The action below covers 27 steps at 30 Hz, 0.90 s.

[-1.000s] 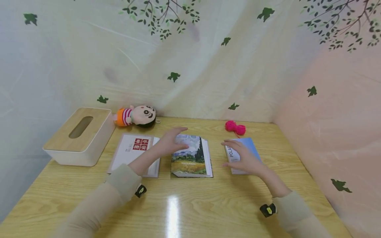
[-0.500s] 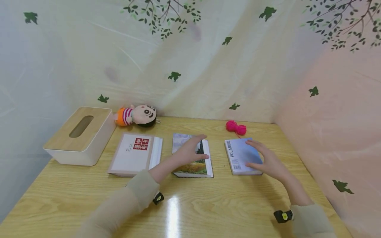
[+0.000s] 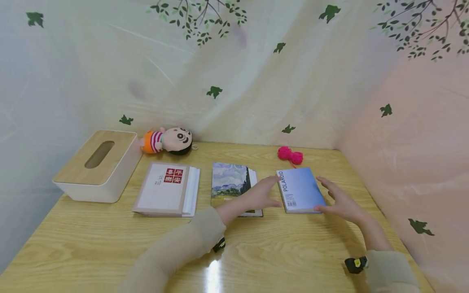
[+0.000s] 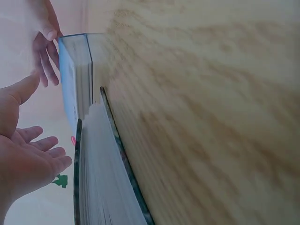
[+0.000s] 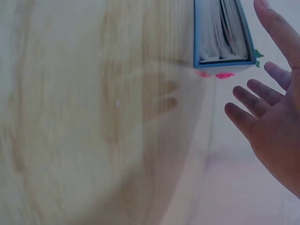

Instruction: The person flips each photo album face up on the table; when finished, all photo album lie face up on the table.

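A blue album marked POLAROID (image 3: 302, 189) lies flat on the wooden table, its page edges showing in both wrist views. My left hand (image 3: 256, 197), fingers spread, hovers over the right part of a book with a painted landscape cover (image 3: 229, 179), its fingertips close to the album's left edge. On the album's other side is my right hand (image 3: 340, 203), thumb and fingers apart, the thumb tip at the lower right corner. Neither hand holds anything. A white album with red character squares (image 3: 165, 189) lies further left.
A white tissue box with a wooden lid (image 3: 99, 167) stands at the left. Behind the books lie a plush doll (image 3: 166, 141) and a bundle of pink yarn (image 3: 290, 155). A patterned cloth (image 3: 242, 118) hangs along the table's back edge.
My left hand has moved right, from over the landscape book's left side toward the blue album. My right hand has moved right, from above the blue album to its right edge.
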{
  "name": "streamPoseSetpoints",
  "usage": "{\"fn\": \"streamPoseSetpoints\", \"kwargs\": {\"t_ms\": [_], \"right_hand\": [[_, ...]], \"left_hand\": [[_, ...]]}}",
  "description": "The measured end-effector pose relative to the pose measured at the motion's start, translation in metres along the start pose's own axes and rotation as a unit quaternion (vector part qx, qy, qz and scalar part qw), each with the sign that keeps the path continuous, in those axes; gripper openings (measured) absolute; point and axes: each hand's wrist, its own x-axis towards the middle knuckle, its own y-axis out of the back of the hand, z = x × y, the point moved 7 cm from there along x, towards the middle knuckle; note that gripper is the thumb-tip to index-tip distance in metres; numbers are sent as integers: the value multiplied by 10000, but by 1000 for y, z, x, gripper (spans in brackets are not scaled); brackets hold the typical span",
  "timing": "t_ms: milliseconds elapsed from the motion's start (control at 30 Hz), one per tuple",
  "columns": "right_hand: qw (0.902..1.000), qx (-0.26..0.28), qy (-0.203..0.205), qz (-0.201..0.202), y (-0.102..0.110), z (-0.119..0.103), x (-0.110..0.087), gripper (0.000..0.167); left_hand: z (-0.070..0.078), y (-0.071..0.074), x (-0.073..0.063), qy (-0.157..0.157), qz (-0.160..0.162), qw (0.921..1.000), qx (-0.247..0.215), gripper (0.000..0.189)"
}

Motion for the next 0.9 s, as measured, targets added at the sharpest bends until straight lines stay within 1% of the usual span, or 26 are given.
{"fn": "streamPoseSetpoints", "kwargs": {"t_ms": [100,200,300,433,600,667,800,900], "right_hand": [[9996,221,-89,-166,-4,10,1,101],[9986,440,-125,-278,-9,18,4,102],[9975,586,-137,-380,-13,25,7,102],[9957,705,-290,-519,-17,32,9,102],[9952,650,-387,-623,-19,36,9,100],[9954,598,-366,-647,-20,35,9,99],[9961,419,-475,-607,-18,33,9,99],[9967,231,-537,-557,-16,29,8,101]], "left_hand": [[1,-9,11,-50,-93,9997,217,83],[3,-15,18,-85,-183,9989,426,82],[4,-19,21,-39,-294,9983,498,82],[3,-21,22,52,-423,9976,541,81],[-4,-25,25,143,-553,9967,569,79],[-7,-25,26,183,-584,9967,524,78],[-10,-25,27,234,-645,9968,410,75],[-10,-24,27,229,-683,9965,426,72]]}}
